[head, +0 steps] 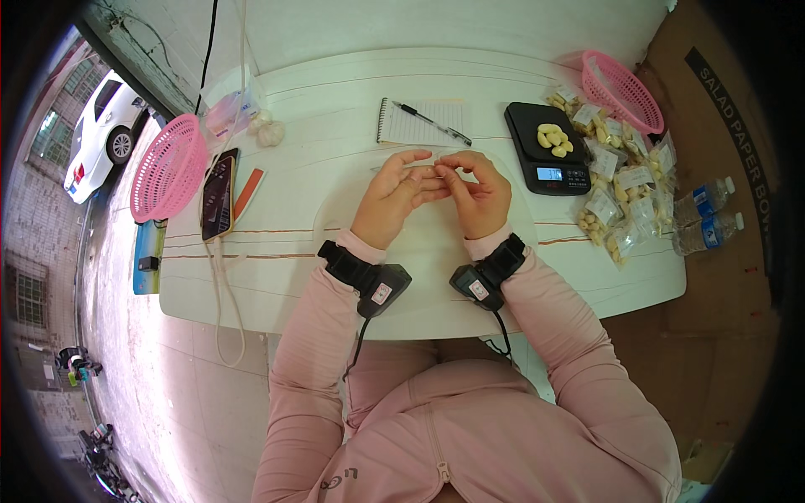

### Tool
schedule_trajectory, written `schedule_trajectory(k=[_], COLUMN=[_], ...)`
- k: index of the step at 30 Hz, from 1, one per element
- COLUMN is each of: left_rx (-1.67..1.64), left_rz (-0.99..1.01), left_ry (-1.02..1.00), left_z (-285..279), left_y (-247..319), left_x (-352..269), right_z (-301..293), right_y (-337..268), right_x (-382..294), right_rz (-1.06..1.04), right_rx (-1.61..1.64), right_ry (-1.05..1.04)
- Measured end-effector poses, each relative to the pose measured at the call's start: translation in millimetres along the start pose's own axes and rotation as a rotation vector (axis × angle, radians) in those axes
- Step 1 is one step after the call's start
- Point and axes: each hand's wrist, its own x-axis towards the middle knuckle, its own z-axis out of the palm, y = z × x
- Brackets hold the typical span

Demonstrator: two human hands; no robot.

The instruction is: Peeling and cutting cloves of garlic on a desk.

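My left hand (396,195) and my right hand (479,192) meet over the middle of the white table (283,295), fingertips touching. Whether something small or thin lies between the fingers cannot be told. Beyond them is a spiral notepad (402,129) with a pen (434,122) lying across it. To the right of my right hand stands a black digital scale (525,135) with its display lit. Several peeled garlic cloves (553,138) rest on its platform. Small clear bags of peeled cloves (635,182), bearing labels, are heaped to the right of the scale.
Pink plastic baskets stand at the left edge (168,170) and back right (622,94). A phone (219,195) with a cable lies at left, near garlic bulbs (270,132) and a clear bag (229,107). Two water bottles (707,236) lie at right beside cardboard (710,302).
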Motion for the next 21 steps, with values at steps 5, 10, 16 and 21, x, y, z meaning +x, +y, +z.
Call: schedule_trajectory(k=[5, 10, 16, 21], left_rx=[0.028, 0.037, 0.129, 0.146], left_rz=[0.006, 0.018, 0.042, 0.063], left_ry=[0.006, -0.012, 0.072, 0.157], left_z=[-1, -3, -2, 0], left_y=[0, -2, 3, 7], left_x=[0, 1, 0, 1], right_z=[1, -1, 1, 1], right_y=[8, 11, 3, 1], right_x=[0, -2, -2, -1], right_rz=[-0.070, 0.031, 0.110, -0.004], right_rx=[-0.030, 0.034, 0.057, 0.071], right_ry=[-0.022, -0.190, -0.140, -0.198])
